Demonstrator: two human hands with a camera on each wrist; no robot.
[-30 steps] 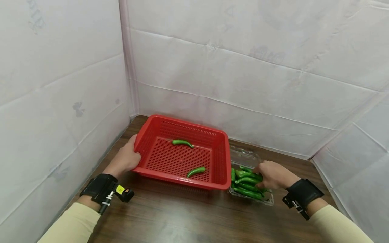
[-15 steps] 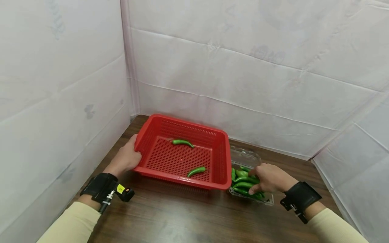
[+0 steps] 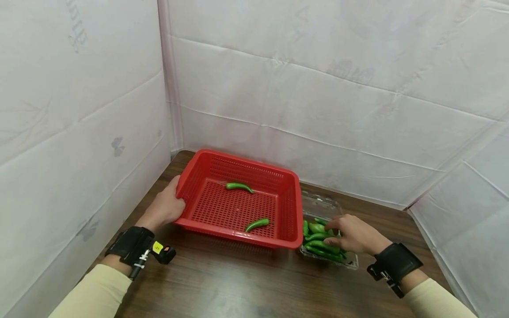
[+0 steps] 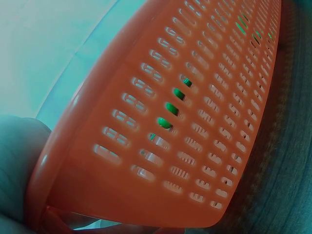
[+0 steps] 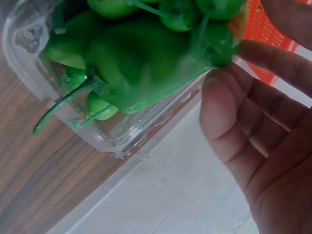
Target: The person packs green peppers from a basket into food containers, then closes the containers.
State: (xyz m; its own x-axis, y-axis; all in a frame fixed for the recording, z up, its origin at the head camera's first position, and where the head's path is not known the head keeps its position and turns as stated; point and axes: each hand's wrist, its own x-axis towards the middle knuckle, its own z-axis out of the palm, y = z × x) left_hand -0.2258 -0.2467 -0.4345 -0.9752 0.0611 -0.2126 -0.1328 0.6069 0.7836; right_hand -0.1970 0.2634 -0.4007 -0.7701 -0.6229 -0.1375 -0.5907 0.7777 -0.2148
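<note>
In the head view my left hand point(image 3: 163, 205) grips the left rim of a red perforated plastic basket point(image 3: 222, 205). Two green chili peppers lie inside, one toward the back point(image 3: 238, 187) and one near the front point(image 3: 257, 224). My right hand point(image 3: 354, 234) is over a clear plastic clamshell box point(image 3: 351, 263) of several green chilies point(image 3: 322, 245), thumb and fingers spread apart. The right wrist view shows these fingers point(image 5: 219, 107) right beside the chilies point(image 5: 136, 63). In the left wrist view the basket's slotted wall point(image 4: 122, 185) fills most of the picture.
The box's clear lid point(image 3: 318, 204) is folded back behind it, close to the basket's right side. Everything stands on a dark wooden table point(image 3: 222, 282). White sheet walls point(image 3: 302, 141) enclose the table at the back, left and right.
My right hand has shifted slightly left and toward me over the chilies, then lifted a little with its fingers parted. My left hand and the basket have stayed in place.
</note>
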